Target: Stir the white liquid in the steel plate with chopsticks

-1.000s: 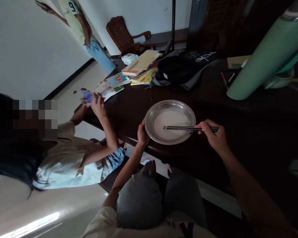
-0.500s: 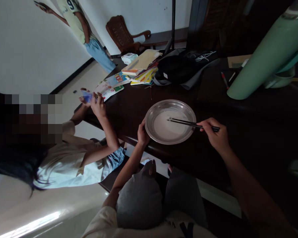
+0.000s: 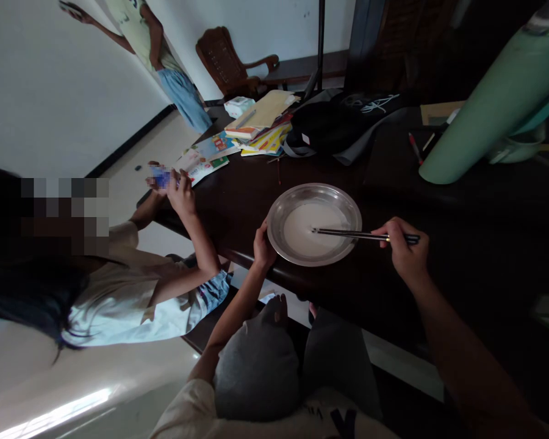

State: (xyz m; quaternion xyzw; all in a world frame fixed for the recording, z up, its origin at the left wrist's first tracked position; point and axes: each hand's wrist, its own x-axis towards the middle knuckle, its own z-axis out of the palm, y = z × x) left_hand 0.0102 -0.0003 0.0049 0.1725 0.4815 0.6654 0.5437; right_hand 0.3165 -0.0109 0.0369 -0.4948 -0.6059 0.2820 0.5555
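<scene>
A round, shiny steel plate point(image 3: 318, 190) with a pale bottom lies on the dark glossy desk point(image 3: 238, 210). The left hand point(image 3: 263, 245) has its grip closed on the plate's left rim. The right hand point(image 3: 405, 251) pinches two thin black chopsticks point(image 3: 348, 233) at their rear end; the tips reach over the plate's middle.

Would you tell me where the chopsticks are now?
In the head view, right of centre, the right hand holds the chopsticks, tips over the metal plate on the dark table.
</scene>
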